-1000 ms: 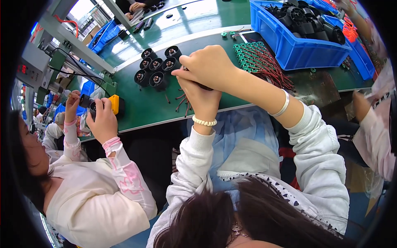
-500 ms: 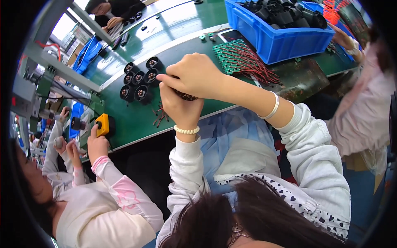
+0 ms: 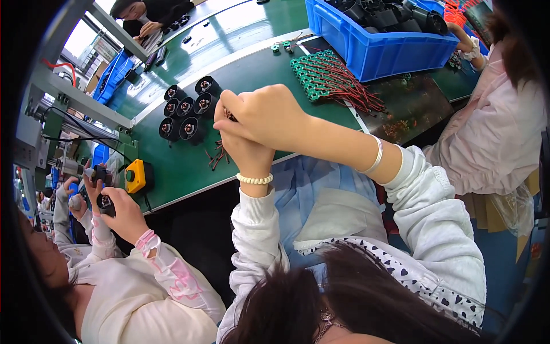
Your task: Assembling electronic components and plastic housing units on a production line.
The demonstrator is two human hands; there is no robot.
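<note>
My left hand (image 3: 245, 147) is closed around a black cup-shaped housing with copper-coloured parts (image 3: 230, 115), of which only a sliver shows between the fingers. Over its top lies my right hand (image 3: 276, 116), fingers curled and pressed together against the left hand; what its fingertips grip is hidden. Just left of my hands, several black cup-shaped housings (image 3: 189, 129) stand upright on the green table (image 3: 172, 182), copper-coloured parts inside them. Short dark-red wire pieces (image 3: 216, 156) lie beside my left wrist. Farther right is a block of green circuit boards (image 3: 314, 77) with red and black wires.
A blue bin (image 3: 395, 57) of black parts stands at the back right, by a person in pink (image 3: 478, 114). At left, a co-worker's hands (image 3: 117, 209) hold a black part near a yellow button box (image 3: 139, 176). Another person (image 3: 150, 23) works across the table.
My right hand has curled further over the left, hiding most of the held housing. The co-worker at left has taken a hand off the button box and now holds a black part.
</note>
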